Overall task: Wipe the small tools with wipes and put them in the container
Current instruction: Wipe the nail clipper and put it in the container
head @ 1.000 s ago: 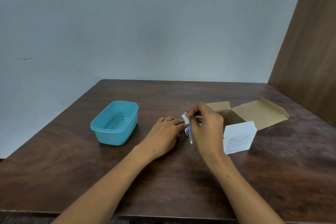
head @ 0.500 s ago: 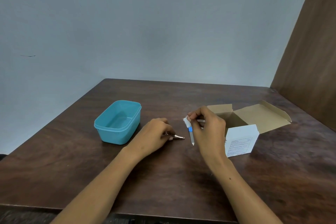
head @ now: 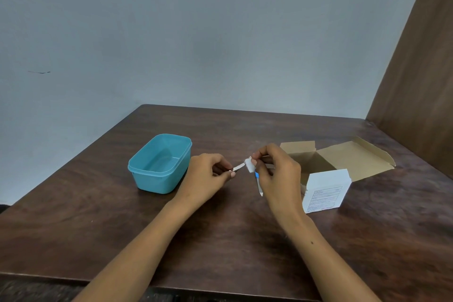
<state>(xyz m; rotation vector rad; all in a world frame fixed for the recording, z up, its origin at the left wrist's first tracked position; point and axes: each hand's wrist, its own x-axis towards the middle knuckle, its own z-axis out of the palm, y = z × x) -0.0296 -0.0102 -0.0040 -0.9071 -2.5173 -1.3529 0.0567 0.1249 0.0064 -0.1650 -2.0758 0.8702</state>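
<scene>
Where grey wall (head: pixel 196 32) ends, dark wooden table (head: pixel 220 240)

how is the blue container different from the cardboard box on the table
The blue container is smooth teal plastic with rounded corners; the cardboard box is white outside, brown inside, with sharp edges. The container has no lid or flaps showing; the box has its flaps folded open. The container sits by the left hand, the box by the right hand. Both are open-topped and rest on the table.
</scene>
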